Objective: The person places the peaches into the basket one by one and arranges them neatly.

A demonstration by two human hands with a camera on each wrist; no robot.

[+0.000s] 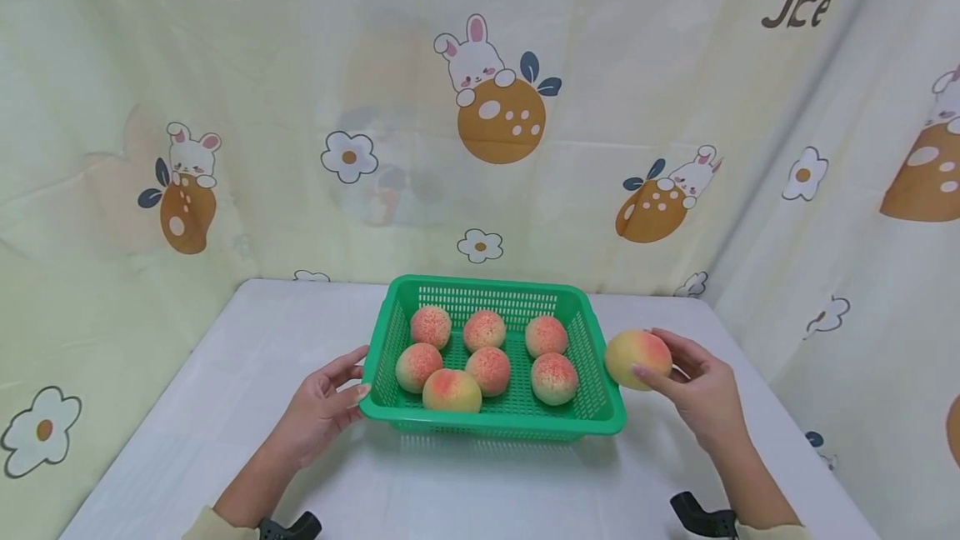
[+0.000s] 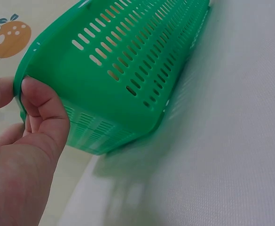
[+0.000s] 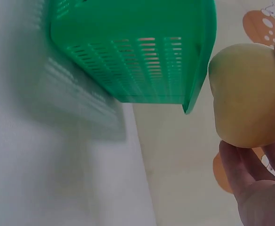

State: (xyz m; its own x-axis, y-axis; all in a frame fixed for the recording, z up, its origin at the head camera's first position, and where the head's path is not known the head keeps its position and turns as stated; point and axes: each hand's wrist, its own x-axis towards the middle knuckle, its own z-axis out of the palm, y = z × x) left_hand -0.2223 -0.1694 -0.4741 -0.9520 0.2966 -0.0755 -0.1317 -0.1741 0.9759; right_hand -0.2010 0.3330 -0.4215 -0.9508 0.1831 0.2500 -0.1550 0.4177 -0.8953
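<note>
A green plastic basket (image 1: 525, 423) with slotted walls stands on the table and holds several peaches. Most are speckled red, like the one at the right (image 1: 554, 379); a yellower, smoother peach (image 1: 452, 391) lies at the front. My left hand (image 1: 318, 411) pinches the basket's left rim between thumb and fingers, as the left wrist view shows close up. Just outside the right rim, my right hand (image 1: 705, 394) grips another yellow peach (image 1: 637, 359) with a red blush. In the right wrist view this peach (image 3: 250, 96) is above the table, near the rim; the basket's inside is hidden there.
A white cloth covers the table (image 1: 510, 490). Behind and on both sides hangs a pale curtain (image 1: 300, 65) printed with rabbits, fruit and flowers. Dark bands (image 1: 291, 526) sit at both wrists, by the light sleeves.
</note>
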